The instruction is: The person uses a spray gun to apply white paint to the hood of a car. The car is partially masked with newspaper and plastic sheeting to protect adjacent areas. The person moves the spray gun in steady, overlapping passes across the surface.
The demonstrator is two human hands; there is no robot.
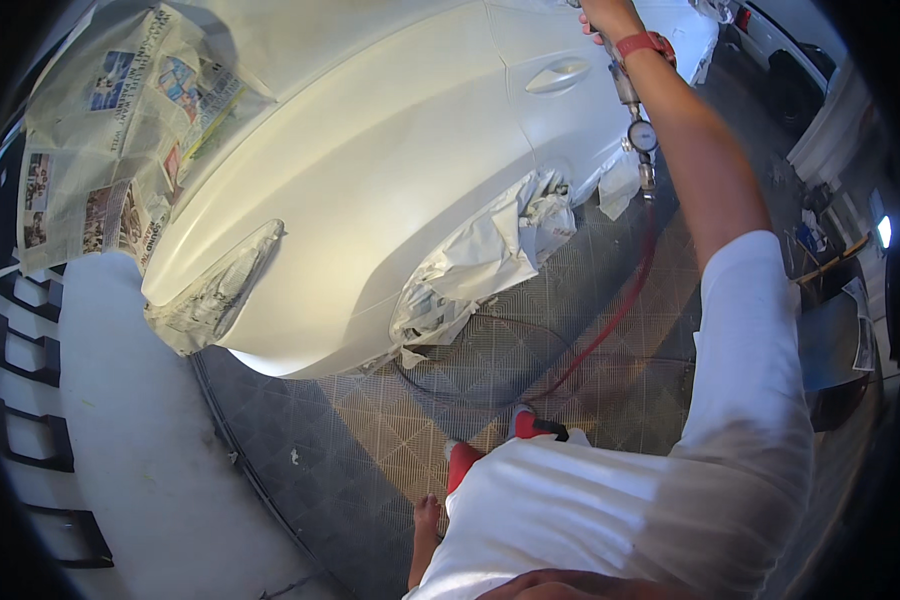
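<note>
At the top edge, my right hand (610, 14) is closed around a metal spray gun (625, 88), whose front end is out of view. A round pressure gauge (642, 135) sits below its handle, and a red air hose (635, 285) runs from there to the floor. Close beside the gun is the pale, glossy side of a car body (420, 140) with a door handle (558, 75). My left hand (427, 510) hangs low beside my body, fingers loosely curled, with nothing visible in it. A red band (646, 44) circles my right wrist.
Newspaper masking (120, 150) covers the car's upper left. Crumpled masking (500, 240) fills the wheel opening, and more wraps the lamp area (220, 290). The hose curves over the patterned tile floor (390, 410). At right, a dark rounded object (830, 340) stands near a bright lamp (884, 232).
</note>
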